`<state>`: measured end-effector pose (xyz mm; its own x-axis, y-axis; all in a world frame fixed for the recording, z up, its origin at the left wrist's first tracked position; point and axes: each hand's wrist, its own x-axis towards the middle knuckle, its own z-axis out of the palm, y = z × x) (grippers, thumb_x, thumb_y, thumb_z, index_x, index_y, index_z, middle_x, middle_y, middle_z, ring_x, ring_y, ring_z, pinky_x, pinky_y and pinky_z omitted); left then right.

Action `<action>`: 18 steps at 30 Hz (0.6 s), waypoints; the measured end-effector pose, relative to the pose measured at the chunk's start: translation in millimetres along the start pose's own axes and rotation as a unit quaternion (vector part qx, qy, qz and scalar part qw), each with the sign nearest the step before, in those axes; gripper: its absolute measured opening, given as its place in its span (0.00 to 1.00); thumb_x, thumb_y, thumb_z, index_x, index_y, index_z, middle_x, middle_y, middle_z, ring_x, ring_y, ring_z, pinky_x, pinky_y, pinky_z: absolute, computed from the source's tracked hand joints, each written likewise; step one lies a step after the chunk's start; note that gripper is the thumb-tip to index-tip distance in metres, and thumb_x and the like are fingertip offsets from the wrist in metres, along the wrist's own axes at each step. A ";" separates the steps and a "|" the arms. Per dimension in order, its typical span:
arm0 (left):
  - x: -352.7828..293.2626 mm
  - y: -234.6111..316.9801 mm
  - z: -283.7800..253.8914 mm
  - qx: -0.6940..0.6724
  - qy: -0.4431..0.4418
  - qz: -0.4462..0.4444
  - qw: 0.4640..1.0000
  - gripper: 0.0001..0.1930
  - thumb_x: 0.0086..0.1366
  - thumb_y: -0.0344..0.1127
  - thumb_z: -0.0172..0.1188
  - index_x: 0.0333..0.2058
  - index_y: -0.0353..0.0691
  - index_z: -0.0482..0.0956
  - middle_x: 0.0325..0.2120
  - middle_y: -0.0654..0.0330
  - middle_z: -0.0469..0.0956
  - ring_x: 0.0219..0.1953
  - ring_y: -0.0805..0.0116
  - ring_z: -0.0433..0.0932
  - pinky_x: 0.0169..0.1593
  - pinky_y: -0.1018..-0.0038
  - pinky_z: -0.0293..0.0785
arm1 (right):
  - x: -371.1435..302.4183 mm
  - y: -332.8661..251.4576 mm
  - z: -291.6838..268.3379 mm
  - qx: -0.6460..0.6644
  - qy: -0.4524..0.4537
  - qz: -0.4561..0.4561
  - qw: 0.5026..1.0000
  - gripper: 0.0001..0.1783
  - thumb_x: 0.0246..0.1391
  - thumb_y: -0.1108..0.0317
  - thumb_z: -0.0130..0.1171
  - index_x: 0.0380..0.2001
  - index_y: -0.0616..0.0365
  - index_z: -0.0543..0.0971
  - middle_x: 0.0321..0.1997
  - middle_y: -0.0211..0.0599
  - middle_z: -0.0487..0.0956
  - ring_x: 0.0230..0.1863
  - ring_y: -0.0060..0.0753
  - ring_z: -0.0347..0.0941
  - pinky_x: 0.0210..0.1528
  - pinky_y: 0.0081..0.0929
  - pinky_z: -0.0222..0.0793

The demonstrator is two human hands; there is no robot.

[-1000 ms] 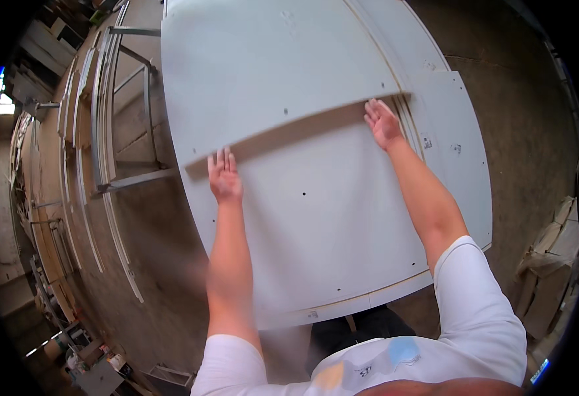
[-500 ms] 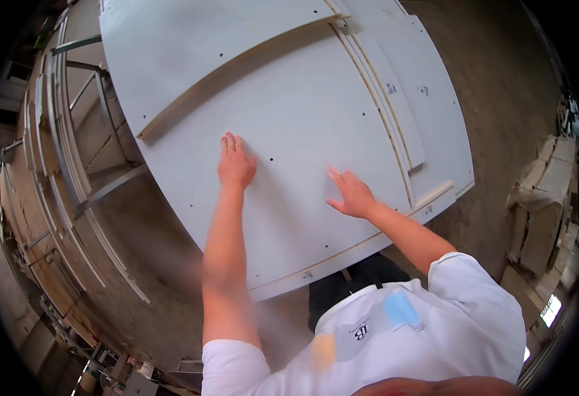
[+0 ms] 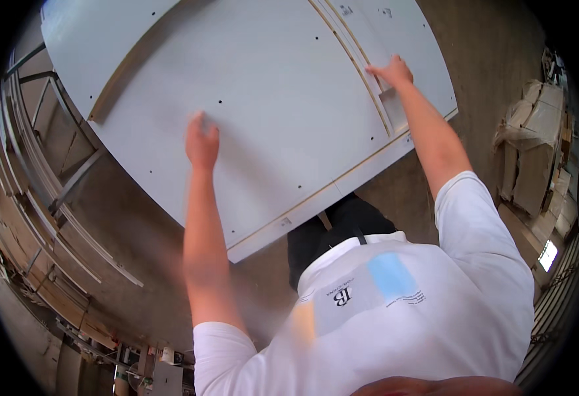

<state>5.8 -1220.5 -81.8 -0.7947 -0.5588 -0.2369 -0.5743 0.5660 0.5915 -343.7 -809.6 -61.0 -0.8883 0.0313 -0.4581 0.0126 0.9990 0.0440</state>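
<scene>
A large white panel [image 3: 269, 86] with small dark holes lies across a work surface in front of me. My left hand [image 3: 202, 142] is over its left part, fingers forward and thumb apart, with nothing in it. Whether it touches the panel cannot be made out. At the right, my right hand [image 3: 393, 71] straddles the near end of a narrow white board [image 3: 366, 41]. Its thumb lies at the brown left edge and its fingers reach across to the other side. A thin strip with a brown edge runs beside that board.
A long upright strip [image 3: 129, 64] with a brown edge curves over the panel's far left. Another white strip [image 3: 316, 203] borders the near side. Metal racks with long boards [image 3: 45, 191] stand left; wrapped stacked packages [image 3: 533, 125] stand right.
My right hand has moved right and away from me, from the bare panel to the narrow board's end. The left hand's fingers have curled somewhat. The whole view has shifted.
</scene>
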 end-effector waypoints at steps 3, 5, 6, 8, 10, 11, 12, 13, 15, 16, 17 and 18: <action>-76.0 16.6 32.0 -0.111 0.016 0.029 0.993 0.19 0.60 0.31 0.62 0.51 0.37 0.77 0.46 0.52 0.80 0.46 0.57 0.79 0.53 0.67 0.74 | 14.2 17.6 -6.2 0.020 0.013 -0.030 0.999 0.48 0.36 0.31 0.70 0.50 0.62 0.76 0.48 0.45 0.80 0.49 0.37 0.77 0.51 0.34 0.72; -140.2 31.5 49.1 -0.228 -0.038 -0.077 0.970 0.14 0.62 0.31 0.61 0.47 0.34 0.79 0.41 0.54 0.82 0.43 0.65 0.80 0.49 0.70 0.75 | 6.7 17.0 -35.4 0.099 -0.142 -0.038 0.984 0.40 0.41 0.35 0.70 0.44 0.61 0.81 0.40 0.38 0.83 0.40 0.29 0.79 0.45 0.28 0.74; -169.7 42.2 54.9 -0.262 -0.057 -0.127 0.955 0.13 0.63 0.31 0.60 0.46 0.34 0.79 0.40 0.56 0.82 0.42 0.67 0.80 0.48 0.71 0.75 | -0.1 27.2 -31.1 0.184 -0.118 -0.063 0.974 0.37 0.42 0.37 0.70 0.41 0.61 0.82 0.36 0.36 0.83 0.37 0.26 0.78 0.42 0.27 0.73; -217.0 53.6 68.4 -0.330 -0.084 -0.193 0.920 0.12 0.65 0.32 0.60 0.45 0.33 0.80 0.38 0.57 0.83 0.40 0.71 0.80 0.46 0.74 0.75 | -5.9 36.9 -29.2 0.355 -0.058 -0.124 0.925 0.30 0.45 0.40 0.70 0.35 0.60 0.84 0.28 0.31 0.82 0.31 0.20 0.76 0.37 0.24 0.71; -249.1 65.2 73.7 -0.383 -0.109 -0.243 0.884 0.13 0.66 0.32 0.59 0.46 0.34 0.79 0.38 0.58 0.82 0.41 0.72 0.79 0.46 0.75 0.75 | -18.9 46.0 -32.1 0.333 -0.060 -0.129 0.932 0.28 0.48 0.43 0.70 0.37 0.60 0.84 0.31 0.32 0.83 0.32 0.20 0.76 0.38 0.24 0.72; -260.4 76.4 74.7 -0.403 -0.119 -0.273 0.865 0.13 0.66 0.32 0.59 0.47 0.34 0.79 0.38 0.58 0.82 0.41 0.73 0.79 0.46 0.75 0.75 | -29.8 51.4 -35.9 0.323 -0.058 -0.134 0.935 0.27 0.49 0.45 0.69 0.38 0.60 0.84 0.32 0.32 0.83 0.33 0.20 0.76 0.38 0.24 0.72; -270.9 85.2 73.4 -0.389 -0.132 -0.247 0.878 0.13 0.66 0.32 0.59 0.48 0.34 0.78 0.38 0.58 0.82 0.41 0.73 0.79 0.47 0.75 0.75 | -50.5 52.1 -38.9 0.318 -0.085 -0.152 0.932 0.27 0.50 0.45 0.69 0.39 0.60 0.84 0.33 0.32 0.84 0.34 0.21 0.76 0.39 0.25 0.72; -276.0 94.3 73.8 -0.375 -0.139 -0.216 0.891 0.14 0.67 0.33 0.59 0.49 0.34 0.77 0.39 0.58 0.82 0.41 0.73 0.79 0.47 0.75 0.75 | -74.0 50.7 -41.9 0.313 -0.108 -0.177 0.927 0.27 0.50 0.46 0.69 0.40 0.60 0.84 0.34 0.32 0.84 0.35 0.22 0.77 0.40 0.25 0.72; -271.4 115.5 78.5 -0.407 -0.171 -0.185 0.878 0.19 0.69 0.36 0.57 0.55 0.34 0.71 0.44 0.56 0.80 0.45 0.71 0.78 0.48 0.74 0.74 | -115.4 52.0 -15.5 0.349 -0.099 -0.154 0.919 0.27 0.51 0.47 0.69 0.43 0.61 0.83 0.36 0.34 0.84 0.36 0.22 0.77 0.41 0.26 0.72; -274.2 124.7 80.6 -0.422 -0.190 -0.174 0.869 0.21 0.70 0.37 0.57 0.58 0.34 0.68 0.47 0.56 0.79 0.47 0.70 0.77 0.49 0.74 0.74 | -143.2 42.9 -8.6 0.399 -0.139 -0.142 0.895 0.27 0.50 0.48 0.70 0.42 0.62 0.83 0.35 0.34 0.84 0.36 0.22 0.77 0.41 0.27 0.73; -276.1 133.3 83.0 -0.435 -0.212 -0.165 0.859 0.24 0.70 0.38 0.56 0.61 0.34 0.66 0.50 0.55 0.78 0.49 0.70 0.77 0.50 0.73 0.73 | -160.6 39.0 9.3 0.378 -0.165 -0.129 0.902 0.25 0.51 0.51 0.70 0.41 0.63 0.83 0.35 0.34 0.84 0.36 0.22 0.77 0.41 0.26 0.73; -273.9 138.4 87.1 -0.482 -0.212 -0.171 0.833 0.26 0.71 0.40 0.55 0.62 0.34 0.63 0.51 0.55 0.76 0.50 0.69 0.76 0.50 0.73 0.74 | -186.9 23.0 15.9 0.441 -0.199 -0.120 0.867 0.24 0.52 0.52 0.70 0.40 0.64 0.83 0.35 0.35 0.84 0.36 0.22 0.77 0.40 0.26 0.73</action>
<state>126.9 -936.2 -2.2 -0.7324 -0.2066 -0.6488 -0.5199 -0.4456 0.7288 -170.1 -791.9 11.6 -0.6876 -0.3465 -0.6381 0.3512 0.6104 -0.7099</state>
